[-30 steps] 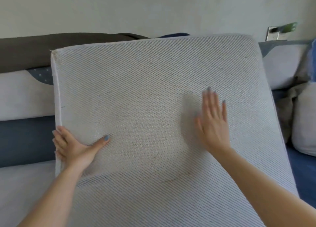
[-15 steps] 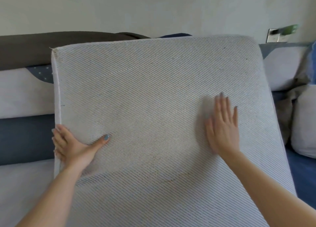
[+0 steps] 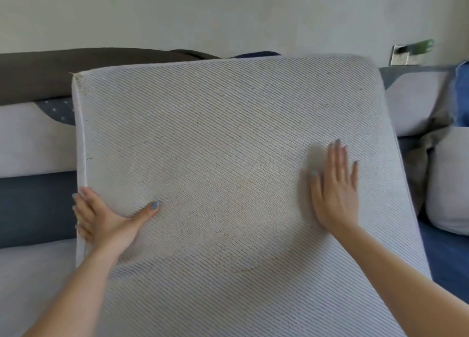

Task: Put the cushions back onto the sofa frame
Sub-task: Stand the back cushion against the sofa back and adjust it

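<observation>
The left hand (image 3: 104, 225) grips the left edge of the cushion (image 3: 228, 146), the right hand (image 3: 335, 192) presses flat on its face, moved rightward since a second ago

Illumination is soft, even and moderately bright, with no glare. The flat right hand (image 3: 335, 192) casts a faint grey shadow to its left on the large white diagonal-ribbed fabric cushion (image 3: 228, 133), which indicates light from the right. The silver metal wall plate (image 3: 403, 55) and the blue fabric edge (image 3: 462, 93) at upper right are smeared. Lines bow slightly toward the frame edges. Overall sharpness is modest.
</observation>
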`<move>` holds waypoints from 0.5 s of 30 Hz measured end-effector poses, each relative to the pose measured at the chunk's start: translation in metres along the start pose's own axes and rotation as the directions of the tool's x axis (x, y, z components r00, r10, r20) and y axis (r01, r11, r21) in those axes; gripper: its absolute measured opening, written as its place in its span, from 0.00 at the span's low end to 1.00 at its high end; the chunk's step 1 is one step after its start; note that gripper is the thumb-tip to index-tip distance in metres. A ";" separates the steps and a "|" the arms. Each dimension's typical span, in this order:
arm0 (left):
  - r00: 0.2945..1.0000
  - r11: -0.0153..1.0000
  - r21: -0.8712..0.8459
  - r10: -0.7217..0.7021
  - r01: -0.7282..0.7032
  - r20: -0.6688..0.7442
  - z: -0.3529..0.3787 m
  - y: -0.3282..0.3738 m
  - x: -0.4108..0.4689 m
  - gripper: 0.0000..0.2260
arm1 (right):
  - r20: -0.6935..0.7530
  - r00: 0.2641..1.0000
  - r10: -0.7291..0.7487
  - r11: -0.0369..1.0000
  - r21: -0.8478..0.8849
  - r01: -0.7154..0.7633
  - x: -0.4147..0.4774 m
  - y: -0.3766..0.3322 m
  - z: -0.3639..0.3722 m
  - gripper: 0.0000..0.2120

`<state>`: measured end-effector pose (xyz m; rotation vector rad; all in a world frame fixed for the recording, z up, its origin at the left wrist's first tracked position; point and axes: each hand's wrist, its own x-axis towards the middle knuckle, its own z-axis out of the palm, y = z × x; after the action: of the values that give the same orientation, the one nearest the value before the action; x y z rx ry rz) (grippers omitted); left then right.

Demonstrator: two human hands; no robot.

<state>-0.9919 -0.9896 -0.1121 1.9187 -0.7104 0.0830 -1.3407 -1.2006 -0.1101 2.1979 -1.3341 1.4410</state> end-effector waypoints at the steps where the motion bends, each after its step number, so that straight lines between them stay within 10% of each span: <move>1: 1.000 1.000 -0.006 0.000 0.000 0.003 -0.001 0.000 0.000 0.70 | -0.054 0.998 0.029 0.999 0.023 -0.028 0.003 0.002 -0.004 0.30; 15: 1.000 1.000 0.011 0.014 -0.013 -0.011 0.001 0.000 0.002 0.67 | 0.012 0.998 0.068 0.998 0.012 -0.068 0.013 0.031 -0.001 0.31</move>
<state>-0.9909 -0.9910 -0.1114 1.9226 -0.7169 0.1060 -1.3635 -1.2256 -0.1084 2.1926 -1.4200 1.4657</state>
